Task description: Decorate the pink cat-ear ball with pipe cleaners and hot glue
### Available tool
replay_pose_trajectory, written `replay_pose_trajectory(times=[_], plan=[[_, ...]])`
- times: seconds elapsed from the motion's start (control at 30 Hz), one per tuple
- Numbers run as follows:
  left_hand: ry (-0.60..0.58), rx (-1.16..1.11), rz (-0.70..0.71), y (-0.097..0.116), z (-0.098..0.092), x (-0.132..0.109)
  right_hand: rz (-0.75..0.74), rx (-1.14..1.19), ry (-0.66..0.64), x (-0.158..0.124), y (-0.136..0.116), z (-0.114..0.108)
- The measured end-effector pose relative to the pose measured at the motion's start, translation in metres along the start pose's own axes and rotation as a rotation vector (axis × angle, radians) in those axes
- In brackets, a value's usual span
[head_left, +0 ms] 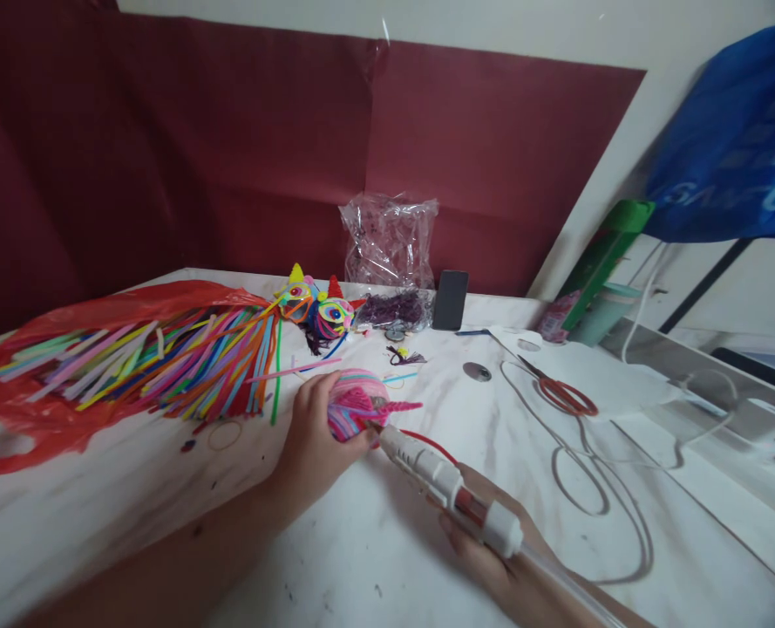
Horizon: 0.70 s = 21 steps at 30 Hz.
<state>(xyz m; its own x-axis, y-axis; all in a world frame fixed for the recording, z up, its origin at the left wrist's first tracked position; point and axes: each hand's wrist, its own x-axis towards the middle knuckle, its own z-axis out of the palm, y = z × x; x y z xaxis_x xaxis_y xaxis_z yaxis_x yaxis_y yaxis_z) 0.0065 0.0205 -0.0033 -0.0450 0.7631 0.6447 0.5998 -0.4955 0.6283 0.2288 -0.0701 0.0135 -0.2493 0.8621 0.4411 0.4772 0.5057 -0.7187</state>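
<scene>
My left hand (318, 445) is wrapped round a pink and blue striped ball (359, 385) with pink fuzzy pipe-cleaner pieces on it, one sticking out to the right. In my right hand (485, 541) is a white hot glue gun (432, 467), a glue stick trailing from its back end. The gun's nozzle points at the ball's lower right side and seems to touch it; the exact contact is too small to tell. A red strip (432, 443) curves out just above the gun. My right fingers are partly hidden behind the gun.
Many coloured pipe cleaners (165, 358) lie on a red plastic bag (8, 436) at left. Two decorated balls (331, 316), a clear bag (390, 235) and a phone (451, 300) are at the back. Orange-handled scissors (567, 397) and a white cable (645, 532) lie right.
</scene>
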Motion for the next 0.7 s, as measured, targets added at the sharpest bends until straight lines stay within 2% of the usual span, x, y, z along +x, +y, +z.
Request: replay_pose_trajectory(times=[0.13, 0.4, 0.57, 0.7], plan=[[0.001, 0.077, 0.060, -0.001, 0.000, -0.001, -0.075, -0.030, -0.049, 0.005, -0.002, 0.000], [-0.010, 0.096, 0.053, -0.002, 0.001, 0.000, -0.083, -0.102, -0.093, 0.002, 0.009, 0.001], [-0.011, 0.095, 0.093, -0.002, 0.001, -0.001, -0.082, -0.060, -0.062, 0.003, 0.008, 0.004], [-0.012, 0.077, 0.046, -0.002, 0.001, -0.001, -0.089, -0.062, -0.029, 0.002, 0.010, 0.006]])
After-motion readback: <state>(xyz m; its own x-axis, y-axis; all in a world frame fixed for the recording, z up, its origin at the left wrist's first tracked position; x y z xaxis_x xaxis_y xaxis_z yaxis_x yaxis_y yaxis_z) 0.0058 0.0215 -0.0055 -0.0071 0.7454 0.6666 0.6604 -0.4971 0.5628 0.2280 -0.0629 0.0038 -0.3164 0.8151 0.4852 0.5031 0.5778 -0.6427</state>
